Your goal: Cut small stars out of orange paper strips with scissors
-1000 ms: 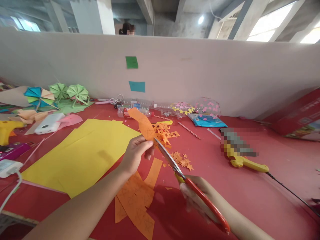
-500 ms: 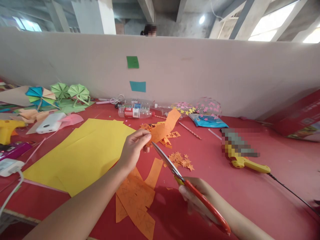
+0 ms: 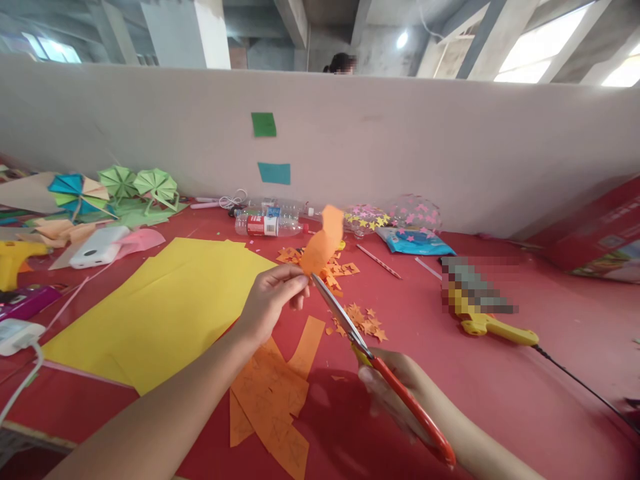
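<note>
My left hand [image 3: 275, 297] pinches the lower end of an orange paper strip [image 3: 324, 243], which stands up from the fingertips. In my right hand [image 3: 395, 383] are scissors [image 3: 345, 320] with red handles, their blades close together and the tip touching the strip beside my left thumb. Below my hands lie orange paper sheets [image 3: 273, 387] with star outlines drawn on them. A small pile of cut orange paper stars [image 3: 365, 321] rests right of the blades. Behind the strip, orange scraps with star-shaped holes [image 3: 345, 268] are partly hidden.
Yellow paper sheets [image 3: 165, 313] spread at the left. Plastic bottles [image 3: 270, 225] and a blue packet [image 3: 415, 241] line the partition [image 3: 425, 133]. A striped pencil [image 3: 379, 261] lies nearby. At the right is a yellow glue gun [image 3: 500, 330] with a cord; folded paper fans [image 3: 155, 185] stand far left.
The orange strip has turned more upright and shifted slightly left. The scissor tip has moved a little up and right with my left fingertips. A person's head beyond the partition moved right.
</note>
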Available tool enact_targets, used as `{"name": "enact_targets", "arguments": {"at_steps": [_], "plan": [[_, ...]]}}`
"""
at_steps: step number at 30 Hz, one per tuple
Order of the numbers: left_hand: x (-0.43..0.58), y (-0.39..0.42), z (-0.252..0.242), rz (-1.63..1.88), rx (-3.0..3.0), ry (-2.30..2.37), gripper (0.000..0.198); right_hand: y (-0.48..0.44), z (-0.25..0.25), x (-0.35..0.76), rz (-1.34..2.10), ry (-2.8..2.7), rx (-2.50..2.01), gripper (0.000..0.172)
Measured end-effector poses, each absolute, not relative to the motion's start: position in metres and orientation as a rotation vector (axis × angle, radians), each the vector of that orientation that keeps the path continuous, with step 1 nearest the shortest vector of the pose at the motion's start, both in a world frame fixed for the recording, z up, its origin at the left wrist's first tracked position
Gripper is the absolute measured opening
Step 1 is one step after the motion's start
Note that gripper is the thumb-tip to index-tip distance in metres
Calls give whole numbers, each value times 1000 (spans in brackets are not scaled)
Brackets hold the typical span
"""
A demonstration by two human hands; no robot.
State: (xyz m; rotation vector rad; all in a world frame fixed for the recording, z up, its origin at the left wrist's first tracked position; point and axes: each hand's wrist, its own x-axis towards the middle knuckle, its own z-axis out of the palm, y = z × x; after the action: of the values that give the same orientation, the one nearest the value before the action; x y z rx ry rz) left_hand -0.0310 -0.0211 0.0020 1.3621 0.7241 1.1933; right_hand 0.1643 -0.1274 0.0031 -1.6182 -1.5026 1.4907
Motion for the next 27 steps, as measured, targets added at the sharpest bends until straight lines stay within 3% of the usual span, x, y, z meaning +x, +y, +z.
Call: {"name": "enact_targets", "arguments": {"at_steps": [11,27], "plan": [[-34,-21,5,1210,1370,718,20,-124,-6,173,1544,-1627,-1574,69],[-37,-20,5,1145,1487,680,19,-125,-4,174,1553,-1646,-1526,67]]}}
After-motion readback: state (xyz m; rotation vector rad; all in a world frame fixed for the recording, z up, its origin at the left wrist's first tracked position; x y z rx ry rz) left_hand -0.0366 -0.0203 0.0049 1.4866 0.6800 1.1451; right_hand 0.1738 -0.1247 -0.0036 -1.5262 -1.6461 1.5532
